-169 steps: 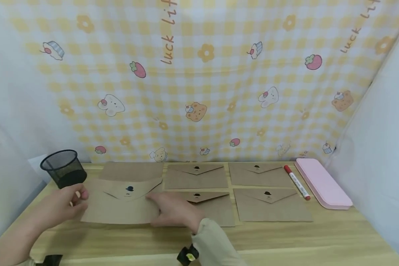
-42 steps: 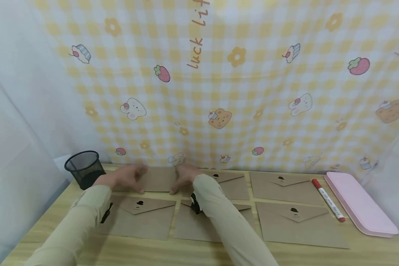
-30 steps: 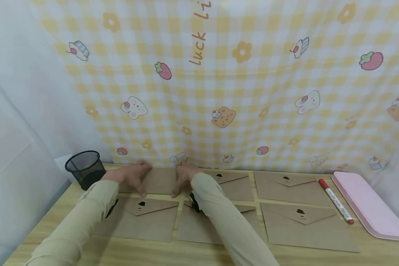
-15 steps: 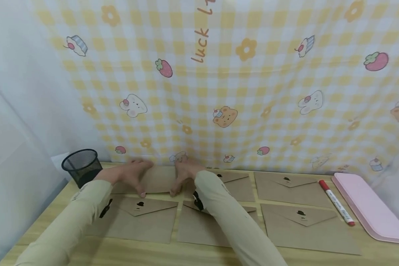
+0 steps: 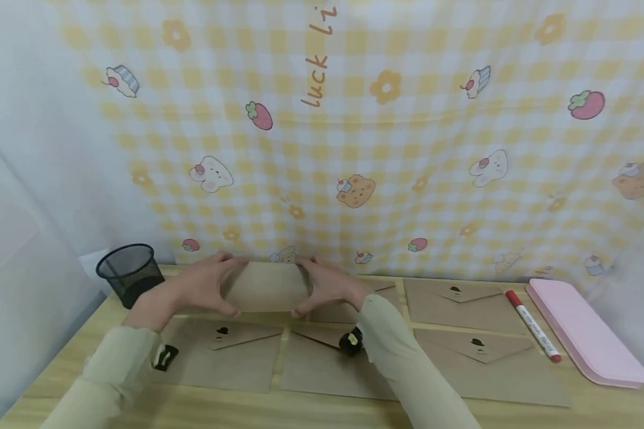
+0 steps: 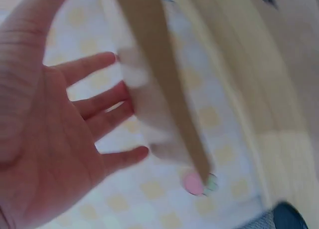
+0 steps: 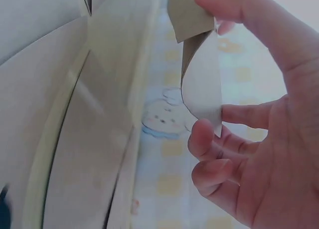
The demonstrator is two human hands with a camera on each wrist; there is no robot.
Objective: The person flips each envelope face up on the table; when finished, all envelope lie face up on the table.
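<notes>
A brown paper envelope [image 5: 265, 286] is lifted off the back left of the wooden table [image 5: 515, 414], held by its two short ends and stood nearly upright with its plain side to the head camera. The left hand [image 5: 185, 292] takes the left end, thumb below and fingers over the top edge; in the left wrist view the fingers [image 6: 99, 104] are spread and only lightly bent against the paper. The right hand [image 5: 330, 289] takes the right end the same way, and the right wrist view shows its thumb and bent fingers [image 7: 209, 139] pinching the paper so that the end bows. Gripping both ends likely keeps the thin paper flat and lets it be turned over without creasing.

Below it, more envelopes lie flat in rows with their flaps up: one under the left forearm [image 5: 236, 354], one in the middle front [image 5: 322, 369], one at the front right [image 5: 488, 363] and one at the back right [image 5: 461, 301]. A further one behind the right hand is mostly hidden.

A black mesh cup [image 5: 129, 280] stands at the far left corner; nothing can be seen inside it from here. A red-capped marker [image 5: 531, 325] lies just beside a closed pink case [image 5: 585, 333] at the right edge; what the case holds cannot be told. A yellow checked cloth [image 5: 354, 137] hangs behind.
</notes>
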